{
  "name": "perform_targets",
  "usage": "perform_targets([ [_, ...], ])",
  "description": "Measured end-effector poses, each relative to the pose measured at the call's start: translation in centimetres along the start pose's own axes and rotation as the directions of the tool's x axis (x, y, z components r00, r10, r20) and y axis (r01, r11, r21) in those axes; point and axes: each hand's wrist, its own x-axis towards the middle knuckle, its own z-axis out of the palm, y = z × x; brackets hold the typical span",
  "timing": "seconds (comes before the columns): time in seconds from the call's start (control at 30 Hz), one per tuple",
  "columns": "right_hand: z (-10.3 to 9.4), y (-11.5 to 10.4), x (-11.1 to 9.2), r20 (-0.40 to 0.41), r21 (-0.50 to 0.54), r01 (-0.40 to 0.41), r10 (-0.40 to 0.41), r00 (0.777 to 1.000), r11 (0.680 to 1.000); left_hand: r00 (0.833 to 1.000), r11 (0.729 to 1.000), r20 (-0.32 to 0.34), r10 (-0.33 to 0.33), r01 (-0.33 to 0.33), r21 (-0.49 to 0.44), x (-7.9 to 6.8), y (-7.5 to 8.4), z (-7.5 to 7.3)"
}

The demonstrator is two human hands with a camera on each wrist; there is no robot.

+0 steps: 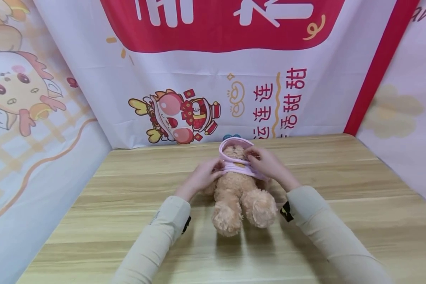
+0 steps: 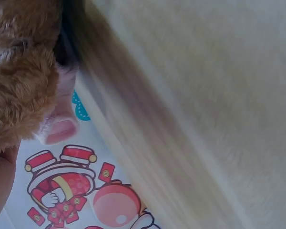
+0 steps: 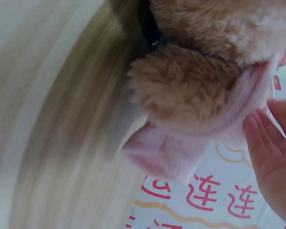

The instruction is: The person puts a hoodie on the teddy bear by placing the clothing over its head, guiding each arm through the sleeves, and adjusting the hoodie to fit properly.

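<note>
A light-brown teddy bear (image 1: 238, 185) lies on its back on the table, feet toward me. It wears a pink hooded top (image 1: 246, 170), with the hood around its head. My left hand (image 1: 203, 176) pinches the top's edge on the left side; in the left wrist view that hand (image 2: 1, 183) is mostly hidden by the bear's fur. With curled fingers, my right hand (image 1: 268, 163) pinches the pink cloth at the right, by the hood's rim. The right wrist view has its fingertips at the edge of the cloth, beside a furry arm (image 3: 181, 90).
The wood-grain table (image 1: 127, 221) reaches a white printed backdrop (image 1: 198, 63) just behind the bear's head. Patterned cloth walls (image 1: 67, 130) stand at the left and right. Dark bands show at both sleeve cuffs.
</note>
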Motion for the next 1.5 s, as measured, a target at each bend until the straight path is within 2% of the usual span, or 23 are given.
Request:
perform_targets([
  [0.17,0.7,-0.3,1.3,-0.043,-0.052,-0.003,0.001,0.999,0.999,0.998,0.999,-0.048,0.049,-0.049,0.008,-0.1,-0.2,0.6],
  [0.27,0.7,-0.5,1.6,-0.041,-0.068,-0.01,0.007,0.999,0.998,0.995,0.997,-0.066,0.078,-0.077,0.028,-0.1,-0.1,0.8],
  [0.4,0.7,-0.8,1.8,-0.024,-0.137,-0.003,0.0,1.0,0.991,0.987,0.99,-0.081,0.136,-0.132,0.051,-0.1,-0.1,1.0],
  [0.53,0.9,-1.1,1.9,0.008,-0.254,0.078,-0.078,0.997,0.964,0.986,0.989,-0.081,0.147,-0.145,0.037,-0.1,-0.1,1.2],
  [0.63,1.1,-1.3,2.0,0.015,-0.331,0.175,-0.18,0.983,0.927,0.989,0.992,-0.075,0.128,-0.127,0.025,-0.2,0.0,1.2],
  [0.73,1.3,-1.5,2.0,0.001,-0.37,0.216,-0.232,0.973,0.904,0.994,0.995,-0.042,0.096,-0.095,0.032,-0.2,0.3,1.1],
  [0.83,1.6,-1.6,2.0,-0.045,-0.378,0.177,-0.209,0.977,0.909,0.997,0.997,0.005,0.074,-0.074,0.034,-0.1,0.6,1.0],
  [0.97,1.9,-1.5,2.0,-0.118,-0.375,0.075,-0.128,0.985,0.924,0.997,0.997,0.045,0.063,-0.065,0.035,-0.1,1.1,0.8],
  [1.13,1.9,-1.2,1.8,-0.174,-0.406,-0.002,-0.075,0.982,0.914,0.996,0.999,0.082,0.038,-0.041,0.035,-0.5,1.4,0.5],
  [1.23,1.7,-1.1,1.7,-0.198,-0.401,-0.038,-0.046,0.979,0.915,0.997,0.998,0.06,0.046,-0.048,0.039,-0.9,1.4,0.3],
  [1.37,1.6,-1.0,1.8,-0.21,-0.378,-0.059,-0.023,0.977,0.924,0.995,0.993,0.012,0.096,-0.097,0.065,-1.4,1.2,0.3],
  [1.5,1.4,-0.6,2.0,-0.182,-0.312,-0.01,-0.05,0.982,0.95,0.994,0.991,-0.007,0.109,-0.108,0.079,-1.5,0.8,0.4],
])
